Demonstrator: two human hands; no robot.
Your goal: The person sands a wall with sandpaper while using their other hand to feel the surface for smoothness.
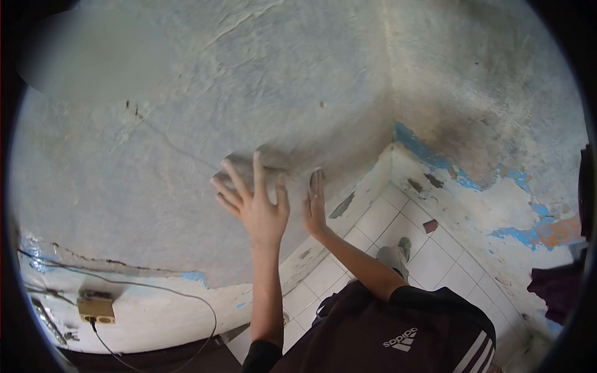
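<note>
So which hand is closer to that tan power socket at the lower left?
Left. In the picture, the left hand is above and to the right of the power socket; the right hand is farther right.

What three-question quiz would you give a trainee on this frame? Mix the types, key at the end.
1. True or false: the left hand, at the grey wall, has its fingers pressed together.
2. Which colour is the bright paint beside the wall corner?
A) yellow
B) blue
C) red
3. Which of the person's two hands is nearer that corner?

Key:
1. False; they are spread apart.
2. B
3. The right hand.
</note>
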